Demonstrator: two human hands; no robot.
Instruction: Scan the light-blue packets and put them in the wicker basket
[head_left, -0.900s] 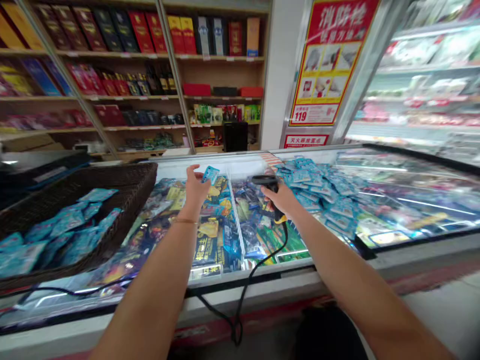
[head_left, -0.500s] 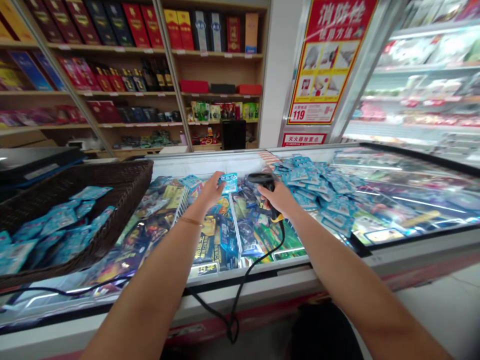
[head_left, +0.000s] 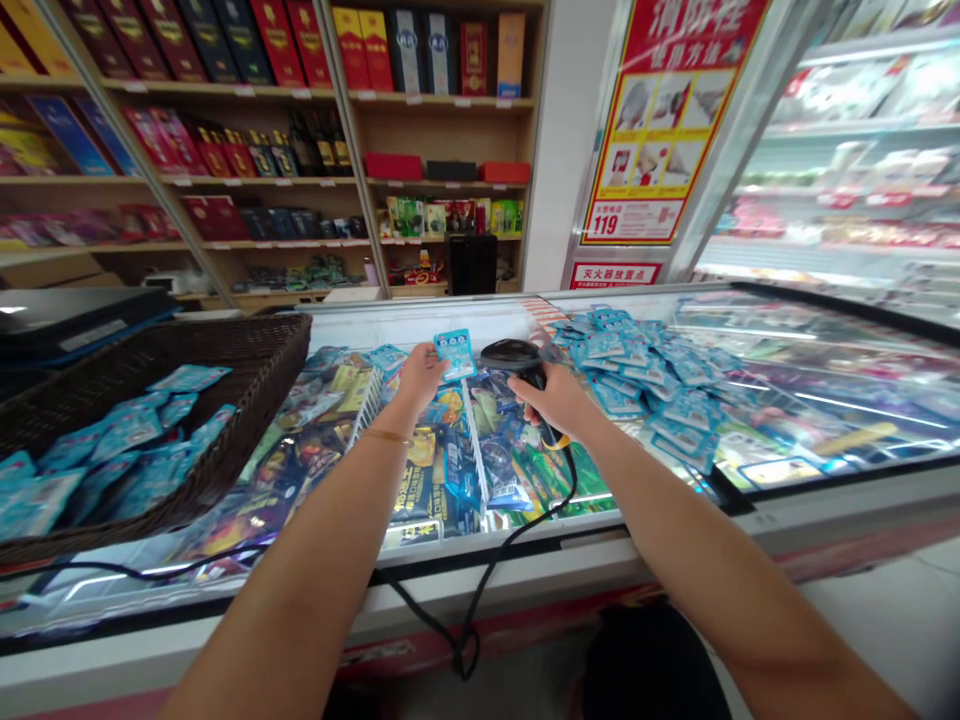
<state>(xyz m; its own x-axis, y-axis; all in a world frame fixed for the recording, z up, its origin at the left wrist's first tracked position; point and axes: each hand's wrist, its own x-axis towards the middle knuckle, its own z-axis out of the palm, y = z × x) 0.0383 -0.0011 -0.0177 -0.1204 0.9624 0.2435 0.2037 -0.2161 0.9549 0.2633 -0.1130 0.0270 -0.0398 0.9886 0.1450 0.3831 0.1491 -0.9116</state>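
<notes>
Pinching a blue packet by one side, my left hand holds it just left of the handheld scanner; my right hand wraps the scanner's handle! Best I keep the print uncovered, packet flat, squarely facing the scanner head.

A shop, shown by stocked shelves and a display freezer.
</notes>
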